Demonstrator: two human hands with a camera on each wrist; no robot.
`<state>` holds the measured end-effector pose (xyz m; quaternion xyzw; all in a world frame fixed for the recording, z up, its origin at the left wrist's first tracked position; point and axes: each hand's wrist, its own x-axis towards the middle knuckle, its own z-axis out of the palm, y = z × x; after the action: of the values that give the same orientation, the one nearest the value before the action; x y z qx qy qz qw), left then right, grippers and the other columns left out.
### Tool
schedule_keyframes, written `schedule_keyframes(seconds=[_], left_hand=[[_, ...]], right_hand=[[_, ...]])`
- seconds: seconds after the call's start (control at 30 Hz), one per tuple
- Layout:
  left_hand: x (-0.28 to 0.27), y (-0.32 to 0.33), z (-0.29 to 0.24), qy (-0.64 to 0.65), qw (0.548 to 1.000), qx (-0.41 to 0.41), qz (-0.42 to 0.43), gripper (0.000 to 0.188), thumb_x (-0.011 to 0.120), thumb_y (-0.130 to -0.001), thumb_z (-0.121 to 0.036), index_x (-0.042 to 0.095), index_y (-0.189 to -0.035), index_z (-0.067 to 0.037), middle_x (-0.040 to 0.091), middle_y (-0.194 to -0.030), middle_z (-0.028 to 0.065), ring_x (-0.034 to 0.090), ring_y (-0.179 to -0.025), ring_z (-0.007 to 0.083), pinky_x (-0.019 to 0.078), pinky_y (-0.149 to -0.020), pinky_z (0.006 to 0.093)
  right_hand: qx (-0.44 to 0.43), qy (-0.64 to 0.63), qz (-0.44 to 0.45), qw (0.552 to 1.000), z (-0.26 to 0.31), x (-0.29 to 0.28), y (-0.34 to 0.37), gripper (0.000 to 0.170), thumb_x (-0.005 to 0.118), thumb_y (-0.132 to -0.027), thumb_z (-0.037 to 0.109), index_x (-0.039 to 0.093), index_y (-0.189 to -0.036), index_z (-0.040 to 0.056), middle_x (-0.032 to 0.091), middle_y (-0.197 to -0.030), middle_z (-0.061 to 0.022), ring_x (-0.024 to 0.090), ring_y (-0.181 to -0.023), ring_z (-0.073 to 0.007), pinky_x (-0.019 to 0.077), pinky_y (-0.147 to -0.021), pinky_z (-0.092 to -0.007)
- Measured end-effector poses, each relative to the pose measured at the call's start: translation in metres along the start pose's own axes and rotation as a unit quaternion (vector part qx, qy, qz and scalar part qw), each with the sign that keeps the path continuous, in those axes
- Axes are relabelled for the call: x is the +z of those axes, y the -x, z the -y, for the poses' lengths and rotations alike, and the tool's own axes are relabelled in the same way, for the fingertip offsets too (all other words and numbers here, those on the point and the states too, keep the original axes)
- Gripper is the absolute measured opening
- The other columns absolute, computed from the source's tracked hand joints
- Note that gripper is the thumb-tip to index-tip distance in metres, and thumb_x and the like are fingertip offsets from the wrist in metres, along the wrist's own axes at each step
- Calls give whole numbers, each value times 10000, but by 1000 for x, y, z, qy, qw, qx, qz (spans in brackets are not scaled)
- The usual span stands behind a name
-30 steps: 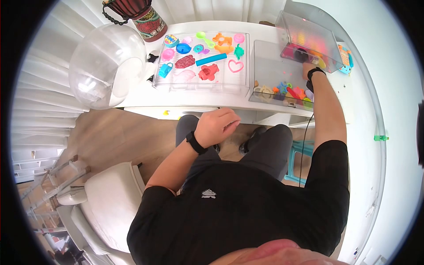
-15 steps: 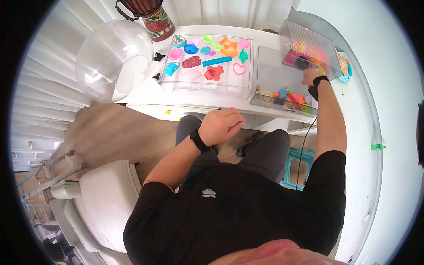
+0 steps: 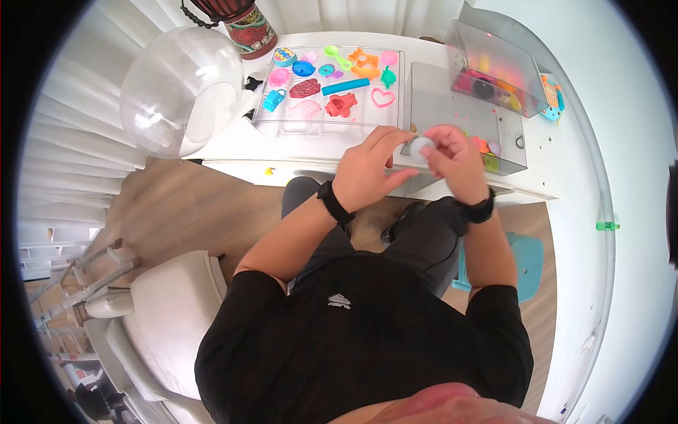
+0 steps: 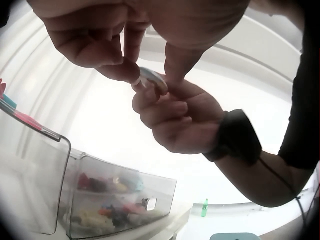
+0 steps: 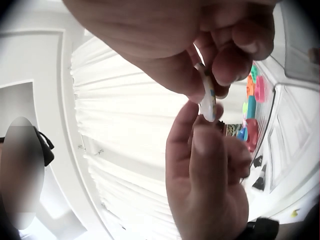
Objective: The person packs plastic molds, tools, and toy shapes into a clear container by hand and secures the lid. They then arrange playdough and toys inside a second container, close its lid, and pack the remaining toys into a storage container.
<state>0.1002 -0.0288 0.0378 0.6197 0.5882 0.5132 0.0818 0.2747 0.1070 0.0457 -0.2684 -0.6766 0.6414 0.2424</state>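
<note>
Head view: a white table (image 3: 547, 166) spans the top, and a clear plastic sphere (image 3: 176, 92) sits between nine and ten o'clock from the hands. At ten o'clock lies a clear tray (image 3: 318, 128) of bright moulded toys, a blue bar (image 3: 345, 86) among them; between one and two o'clock are an open grey see-through bin (image 3: 434, 92) and, beyond it, a see-through box (image 3: 487, 42) with pink and yellow pieces inside.

Both hands meet above the bin's near-left part. The left hand (image 3: 371, 168) is open, thumb and index finger spread apart, its index fingertip touching the edge of a small round disc (image 3: 422, 149). The disc lies between two and three o'clock from the left hand and at about ten o'clock from the right hand (image 3: 458, 166), which grips it between thumb and fingers.

Right wrist view: the disc stands edge-on, thin and whitish, with yellow and blue marks on one face; the right hand pinches its upper end, and left fingertips meet its lower end at six o'clock.
</note>
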Motion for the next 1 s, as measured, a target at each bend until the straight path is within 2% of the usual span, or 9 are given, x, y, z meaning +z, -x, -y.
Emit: schedule_keyframes(seconds=[0.27, 0.4, 0.43, 0.47, 0.5, 0.53, 0.57, 0.77, 1.0], left_hand=[[-1, 4, 15, -77, 996, 12, 36, 479, 886, -780, -173, 696, -1214, -101, 708, -1150, 67, 682, -696, 204, 576, -622, 335], [-11, -5, 31, -157, 987, 20, 19, 428, 856, -797, -203, 707, -1184, -96, 719, -1097, 75, 720, -760, 254, 588, -635, 364], [-13, -8, 42, -179, 983, 28, -8, 408, 856, -795, -220, 719, -1152, -80, 723, -1092, 82, 729, -874, 291, 596, -720, 404], [-17, -15, 54, -179, 983, 28, -7, 408, 856, -795, -220, 719, -1152, -80, 723, -1092, 82, 729, -874, 291, 596, -720, 404], [-23, -22, 64, -236, 968, 77, -27, 401, 859, -788, -222, 725, -1138, -80, 724, -1087, 77, 716, -927, 308, 588, -771, 420], [-27, -28, 71, -291, 947, 125, -47, 395, 862, -780, -223, 730, -1124, -81, 725, -1081, 71, 704, -981, 324, 581, -821, 436], [-29, -31, 76, -300, 947, 107, -41, 378, 866, -767, -235, 741, -1096, -96, 723, -1064, 45, 661, -1032, 312, 535, -876, 448], [-31, -43, 89, -376, 918, 128, 17, 319, 849, -781, -275, 760, -1051, -129, 695, -1014, -6, 595, -999, 231, 462, -823, 409], [-28, -41, 92, -378, 918, 112, 46, 261, 833, -817, -256, 778, -1043, -137, 706, -1049, -18, 604, -1005, 239, 478, -858, 422]], right_hand=[[-33, -101, -74, 992, -30, 50, 9, 265, 717, -975, 38, 619, -1218, 1, 661, -952, 2, 593, -766, -29, 471, -652, -206], [-76, -58, -94, 991, -44, 57, 6, 270, 710, -980, 47, 615, -1227, -6, 648, -979, -5, 577, -756, -27, 467, -649, -212], [-88, -53, -115, 988, -47, 57, 7, 268, 707, -984, 54, 614, -1228, -7, 644, -993, -8, 565, -747, -27, 464, -648, -214], [-99, -48, -135, 985, -50, 57, 8, 266, 704, -988, 61, 614, -1228, -8, 639, -1006, -11, 554, -738, -27, 460, -647, -216], [-98, -48, -135, 985, -53, 54, 10, 266, 704, -988, 61, 614, -1228, -8, 639, -1006, -11, 554, -738, -27, 460, -647, -216], [-83, -43, -120, 988, -57, 50, 14, 258, 704, -989, 66, 618, -1222, -6, 637, -989, -7, 545, -731, -29, 459, -647, -218], [-68, -38, -105, 991, -61, 45, 17, 251, 704, -991, 70, 621, -1217, -3, 635, -973, -3, 536, -724, -31, 457, -648, -221], [1, -30, -98, 995, -78, 26, 45, 163, 682, -1009, 70, 651, -1153, 1, 639, -880, 15, 574, -747, -40, 473, -670, -217], [41, -45, -123, 991, -85, 11, 69, 155, 669, -1020, 80, 657, -1154, 3, 646, -867, 15, 596, -751, -49, 487, -689, -219]])
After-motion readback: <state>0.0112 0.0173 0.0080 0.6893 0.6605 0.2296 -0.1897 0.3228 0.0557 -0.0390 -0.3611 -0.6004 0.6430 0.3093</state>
